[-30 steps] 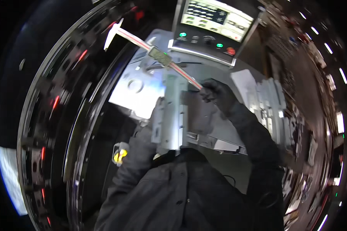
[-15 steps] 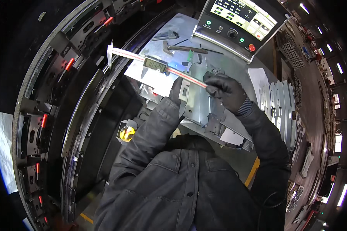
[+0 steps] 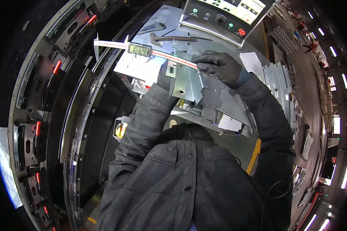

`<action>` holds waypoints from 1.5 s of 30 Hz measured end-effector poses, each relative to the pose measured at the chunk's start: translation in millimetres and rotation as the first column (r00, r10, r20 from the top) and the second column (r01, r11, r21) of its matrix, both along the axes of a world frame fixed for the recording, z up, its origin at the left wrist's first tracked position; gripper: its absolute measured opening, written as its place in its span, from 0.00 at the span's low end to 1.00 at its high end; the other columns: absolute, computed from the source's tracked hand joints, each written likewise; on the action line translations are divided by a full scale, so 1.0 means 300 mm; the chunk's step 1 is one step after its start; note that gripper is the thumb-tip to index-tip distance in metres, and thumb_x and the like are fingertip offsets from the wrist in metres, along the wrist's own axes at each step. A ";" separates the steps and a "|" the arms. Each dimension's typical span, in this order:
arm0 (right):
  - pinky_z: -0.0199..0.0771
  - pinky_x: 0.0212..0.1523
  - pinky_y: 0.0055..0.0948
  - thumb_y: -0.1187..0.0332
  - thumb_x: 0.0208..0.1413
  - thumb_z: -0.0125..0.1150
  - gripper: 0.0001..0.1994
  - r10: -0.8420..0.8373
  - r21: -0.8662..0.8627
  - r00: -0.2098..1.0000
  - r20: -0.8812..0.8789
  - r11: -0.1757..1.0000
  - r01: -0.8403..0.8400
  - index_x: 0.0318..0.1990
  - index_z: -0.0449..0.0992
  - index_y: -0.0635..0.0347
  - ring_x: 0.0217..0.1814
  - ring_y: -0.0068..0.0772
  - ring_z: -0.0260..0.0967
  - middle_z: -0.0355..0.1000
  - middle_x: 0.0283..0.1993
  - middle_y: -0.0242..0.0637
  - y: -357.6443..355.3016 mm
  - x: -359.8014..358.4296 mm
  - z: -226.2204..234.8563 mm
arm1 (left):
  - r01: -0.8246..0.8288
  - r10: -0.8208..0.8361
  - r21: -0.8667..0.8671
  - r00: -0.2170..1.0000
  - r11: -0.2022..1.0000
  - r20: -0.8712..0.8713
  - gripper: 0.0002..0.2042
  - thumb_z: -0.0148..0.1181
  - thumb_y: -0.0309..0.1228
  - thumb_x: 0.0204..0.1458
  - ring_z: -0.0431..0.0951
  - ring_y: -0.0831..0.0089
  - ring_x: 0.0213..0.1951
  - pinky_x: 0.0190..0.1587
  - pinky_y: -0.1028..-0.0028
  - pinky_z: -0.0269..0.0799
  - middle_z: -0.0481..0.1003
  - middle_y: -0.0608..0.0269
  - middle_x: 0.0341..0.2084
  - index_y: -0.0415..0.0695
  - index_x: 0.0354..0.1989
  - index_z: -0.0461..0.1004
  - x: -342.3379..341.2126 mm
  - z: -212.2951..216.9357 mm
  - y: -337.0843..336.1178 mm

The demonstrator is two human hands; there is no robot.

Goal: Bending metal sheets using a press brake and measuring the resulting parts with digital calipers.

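My right hand (image 3: 221,68), in a dark glove, is closed round the beam end of a digital caliper (image 3: 164,55). The caliper stretches to the left over the bench, its jaws apart and nothing between them. Beneath the beam is a bent sheet-metal part (image 3: 187,84) with a rectangular slot and a round hole. My left hand (image 3: 164,77) grips this part at its left side; most of its fingers are hidden behind the metal. The caliper's beam crosses above the part's far end; whether they touch I cannot tell.
A hammer (image 3: 173,38) and a hex key set (image 3: 152,27) lie on the metal bench (image 3: 165,15). Behind stands a control panel (image 3: 223,19) with a red button. Stacked metal profiles (image 3: 277,82) are at right, a large machine with red levers (image 3: 58,67) at left.
The sheet-metal part has turned so its broad face shows more. The caliper has tilted, its display now facing up more plainly. The whole view has shifted slightly.
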State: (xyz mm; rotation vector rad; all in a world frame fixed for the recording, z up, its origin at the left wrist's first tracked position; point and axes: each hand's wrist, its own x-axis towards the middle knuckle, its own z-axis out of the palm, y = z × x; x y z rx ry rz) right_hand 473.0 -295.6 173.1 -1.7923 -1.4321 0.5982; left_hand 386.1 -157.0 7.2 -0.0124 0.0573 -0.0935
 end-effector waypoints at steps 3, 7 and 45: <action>0.61 0.32 0.23 0.66 0.47 0.51 0.11 0.001 -0.016 1.000 -0.004 1.000 -0.002 0.36 0.72 0.62 0.28 0.24 0.62 0.69 0.30 0.35 -0.007 -0.001 0.011 | 0.014 -0.014 -0.005 1.000 1.000 -0.015 0.15 0.42 0.42 0.51 0.70 0.76 0.19 0.20 0.79 0.67 0.70 0.63 0.22 0.42 0.35 0.66 0.008 0.003 -0.006; 0.62 0.32 0.23 0.65 0.47 0.51 0.12 0.029 -0.002 1.000 0.002 1.000 -0.029 0.36 0.72 0.62 0.28 0.23 0.62 0.69 0.30 0.35 -0.011 -0.007 0.026 | 0.011 -0.011 -0.008 0.999 1.000 -0.035 0.15 0.42 0.42 0.50 0.70 0.76 0.20 0.20 0.79 0.67 0.70 0.63 0.22 0.42 0.35 0.66 0.029 0.017 -0.007; 0.62 0.31 0.21 0.66 0.47 0.50 0.12 0.089 0.030 0.995 -0.042 0.996 -0.087 0.37 0.71 0.63 0.28 0.24 0.62 0.68 0.30 0.37 -0.054 -0.099 0.089 | -0.025 0.013 -0.049 0.975 0.998 -0.220 0.18 0.45 0.43 0.49 0.72 0.73 0.22 0.21 0.77 0.70 0.71 0.59 0.25 0.41 0.39 0.65 0.073 0.118 0.007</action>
